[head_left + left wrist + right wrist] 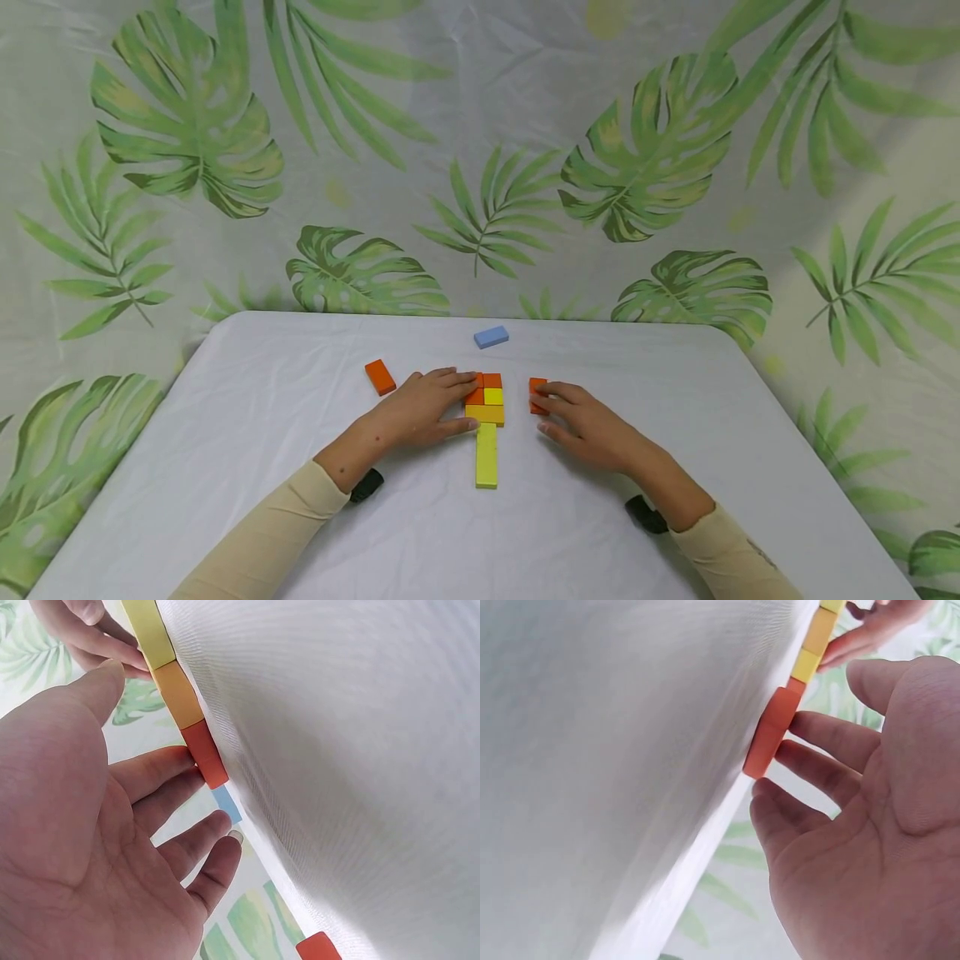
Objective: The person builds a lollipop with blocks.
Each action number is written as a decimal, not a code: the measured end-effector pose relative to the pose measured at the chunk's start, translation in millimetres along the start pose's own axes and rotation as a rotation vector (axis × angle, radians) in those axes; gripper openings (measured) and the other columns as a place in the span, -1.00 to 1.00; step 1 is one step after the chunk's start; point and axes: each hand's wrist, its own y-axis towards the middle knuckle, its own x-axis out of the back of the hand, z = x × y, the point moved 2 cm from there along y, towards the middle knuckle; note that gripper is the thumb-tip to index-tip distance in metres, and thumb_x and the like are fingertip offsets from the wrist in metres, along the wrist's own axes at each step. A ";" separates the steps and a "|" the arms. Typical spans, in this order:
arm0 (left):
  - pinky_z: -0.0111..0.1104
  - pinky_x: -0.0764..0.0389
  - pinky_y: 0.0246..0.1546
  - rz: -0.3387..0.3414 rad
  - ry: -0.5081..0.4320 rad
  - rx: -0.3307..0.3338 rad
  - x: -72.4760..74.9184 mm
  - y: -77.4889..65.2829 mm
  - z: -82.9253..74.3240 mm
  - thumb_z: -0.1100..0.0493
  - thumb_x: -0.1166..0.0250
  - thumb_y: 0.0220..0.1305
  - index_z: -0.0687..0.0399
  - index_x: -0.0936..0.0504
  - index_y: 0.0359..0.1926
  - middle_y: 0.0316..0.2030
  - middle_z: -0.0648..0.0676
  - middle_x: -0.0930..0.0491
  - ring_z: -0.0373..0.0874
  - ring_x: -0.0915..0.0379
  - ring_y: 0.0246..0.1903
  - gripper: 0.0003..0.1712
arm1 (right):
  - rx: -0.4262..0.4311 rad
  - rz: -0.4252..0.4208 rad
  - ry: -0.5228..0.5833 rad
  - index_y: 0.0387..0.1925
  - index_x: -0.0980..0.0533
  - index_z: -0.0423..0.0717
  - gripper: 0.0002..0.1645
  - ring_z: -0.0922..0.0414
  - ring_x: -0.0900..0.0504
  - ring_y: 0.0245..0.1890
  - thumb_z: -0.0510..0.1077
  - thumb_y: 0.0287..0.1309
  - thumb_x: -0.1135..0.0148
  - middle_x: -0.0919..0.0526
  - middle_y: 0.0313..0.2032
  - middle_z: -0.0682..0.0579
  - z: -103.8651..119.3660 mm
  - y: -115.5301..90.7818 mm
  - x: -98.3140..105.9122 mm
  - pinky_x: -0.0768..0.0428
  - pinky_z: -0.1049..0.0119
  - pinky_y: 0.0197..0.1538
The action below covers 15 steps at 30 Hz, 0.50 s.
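Blue block [491, 337] lies beyond both hands [426, 408] [592, 425], relaxed and uncurled, touching orange-red blocks [535, 385] [474, 397]

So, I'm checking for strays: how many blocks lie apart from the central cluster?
3: a blue block beyond the cluster, an orange-red block to its left, and a second orange-red block to its right, touched by the right hand. Others could be hidden.

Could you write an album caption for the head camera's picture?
Left hand touching clustered blocks, right hand touching a separate orange block, blue block lying beyond.
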 end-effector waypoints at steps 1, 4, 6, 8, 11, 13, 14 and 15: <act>0.31 -0.19 0.47 0.000 -0.001 0.000 0.0 0.0 0.0 -0.35 -0.19 0.53 -0.04 -0.31 0.63 0.62 -0.03 -0.23 0.08 -0.07 0.62 -0.14 | 0.003 0.003 0.004 0.50 -0.45 -0.12 -0.36 -0.15 -0.37 0.50 0.05 0.56 -0.22 -0.41 0.49 -0.10 0.6 1.2 -0.3 -0.40 -0.15 0.47; 0.31 -0.19 0.47 0.001 -0.001 0.004 0.5 -0.3 -0.3 -0.37 -0.19 0.52 -0.04 -0.30 0.64 0.62 -0.04 -0.23 0.07 -0.07 0.62 -0.12 | 0.004 0.010 0.007 0.51 -0.45 -0.11 -0.36 -0.14 -0.37 0.50 0.05 0.55 -0.24 -0.41 0.50 -0.10 2.9 5.5 -1.6 -0.39 -0.14 0.47; 0.30 -0.20 0.48 0.000 -0.001 0.008 0.1 -0.3 0.0 -0.37 -0.18 0.52 -0.04 -0.31 0.63 0.62 -0.03 -0.23 0.07 -0.07 0.62 -0.12 | 0.000 0.021 0.003 0.51 -0.44 -0.11 -0.35 -0.13 -0.37 0.51 0.06 0.55 -0.24 -0.41 0.50 -0.09 4.7 8.6 -2.6 -0.39 -0.13 0.48; 0.29 -0.19 0.48 0.003 0.000 0.012 -0.3 -0.2 0.3 -0.38 -0.17 0.52 -0.05 -0.30 0.64 0.62 -0.04 -0.22 0.06 -0.07 0.62 -0.12 | -0.008 0.030 0.000 0.53 -0.42 -0.11 -0.33 -0.12 -0.36 0.51 0.07 0.55 -0.24 -0.40 0.51 -0.08 6.6 11.5 -3.5 -0.39 -0.13 0.48; 0.27 -0.19 0.49 0.010 0.005 0.017 -0.5 0.0 0.5 -0.40 -0.15 0.52 -0.07 -0.29 0.64 0.63 -0.05 -0.21 0.05 -0.06 0.63 -0.11 | -0.025 0.044 -0.008 0.54 -0.40 -0.12 -0.30 -0.11 -0.35 0.52 0.09 0.55 -0.23 -0.39 0.52 -0.06 9.0 14.9 -5.0 -0.38 -0.11 0.49; 0.27 -0.20 0.49 0.009 0.006 0.015 -0.2 -0.1 0.1 -0.40 -0.15 0.52 -0.06 -0.30 0.64 0.63 -0.05 -0.21 0.05 -0.06 0.62 -0.12 | -0.032 0.051 -0.012 0.55 -0.38 -0.13 -0.29 -0.11 -0.34 0.53 0.10 0.56 -0.22 -0.38 0.53 -0.06 10.2 16.7 -5.9 -0.37 -0.12 0.50; 0.27 -0.21 0.49 0.008 0.007 0.013 0.1 0.0 -0.1 -0.40 -0.15 0.52 -0.06 -0.30 0.64 0.63 -0.05 -0.22 0.06 -0.07 0.62 -0.12 | -0.034 0.054 -0.017 0.55 -0.38 -0.12 -0.29 -0.11 -0.34 0.54 0.10 0.56 -0.21 -0.37 0.53 -0.06 10.5 17.5 -6.4 -0.37 -0.11 0.50; 0.27 -0.21 0.48 0.007 0.007 0.011 0.5 -0.1 -0.4 -0.39 -0.15 0.52 -0.05 -0.31 0.63 0.62 -0.04 -0.22 0.06 -0.07 0.62 -0.12 | -0.035 0.057 -0.021 0.56 -0.37 -0.12 -0.29 -0.10 -0.34 0.54 0.11 0.56 -0.20 -0.37 0.53 -0.05 11.0 18.2 -6.7 -0.37 -0.11 0.50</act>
